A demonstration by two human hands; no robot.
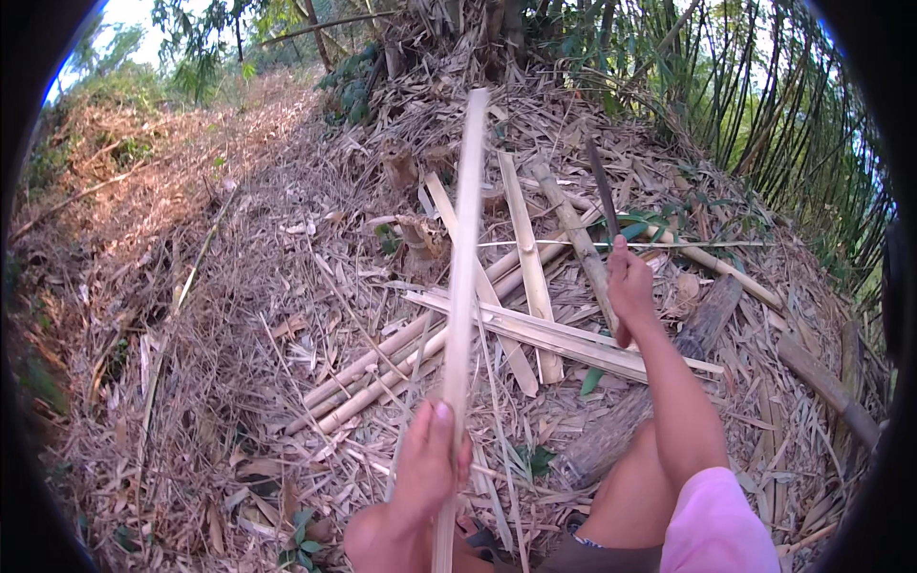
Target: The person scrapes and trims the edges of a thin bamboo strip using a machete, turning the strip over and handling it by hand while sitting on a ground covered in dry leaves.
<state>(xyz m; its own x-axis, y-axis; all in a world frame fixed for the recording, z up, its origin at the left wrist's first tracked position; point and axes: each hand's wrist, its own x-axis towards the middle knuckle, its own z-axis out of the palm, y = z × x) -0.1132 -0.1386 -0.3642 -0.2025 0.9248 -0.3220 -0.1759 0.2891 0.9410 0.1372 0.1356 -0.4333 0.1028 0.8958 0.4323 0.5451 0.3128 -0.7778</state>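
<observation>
My left hand [427, 460] is closed round the lower part of a long, pale split bamboo strip [465, 258], which stands up and away from me, a little smeared by motion. To the right, my right hand [630, 291] grips the handle of a machete [602, 186]; its dark blade points up and away. The blade and the strip are apart. Below and between my hands lie several split bamboo pieces [564, 339], crossed over one another. A flat bamboo slat [525, 258] rests among them, and whole bamboo poles [382, 382] lie under the pile.
Dry leaves and husks cover the sloping ground. Cut bamboo stumps [420, 246] stand beyond the pile. A dark log [611, 435] lies beside my leg, and another pole [826, 387] is at the far right. Bamboo stems [745, 105] rise behind.
</observation>
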